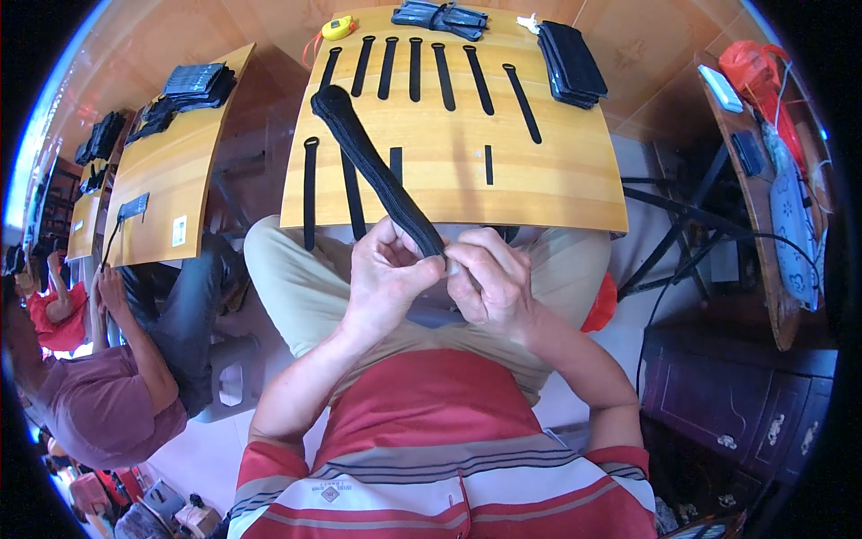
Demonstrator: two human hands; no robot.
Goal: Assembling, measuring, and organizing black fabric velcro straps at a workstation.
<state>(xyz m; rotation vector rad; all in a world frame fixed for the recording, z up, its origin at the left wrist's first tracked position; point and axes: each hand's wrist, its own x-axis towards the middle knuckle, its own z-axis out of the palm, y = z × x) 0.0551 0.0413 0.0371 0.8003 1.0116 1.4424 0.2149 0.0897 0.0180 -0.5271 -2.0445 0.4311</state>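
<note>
A long black strap (382, 175) with a wide rounded far end rises at a slant from my hands over the near half of the table. It looks thick; whether it is one strap or several stacked together I cannot tell. My left hand (391, 277) is closed round its near end, thumb pressed on top. My right hand (489, 274) pinches the tip right beside it, the fingertips of both hands nearly touching. Beyond them, a row of thin black straps (415, 70) with looped ends lies on the wooden table (539, 198). Another strap (310, 193) hangs over the near edge.
Folded black bundles (440, 18) and a dark stack (571, 63) lie along the far side, with a yellow tape measure (338, 28) at the far left corner. At left, another person (117, 386) works by a second table (171, 180). A cluttered side table (754, 198) stands right.
</note>
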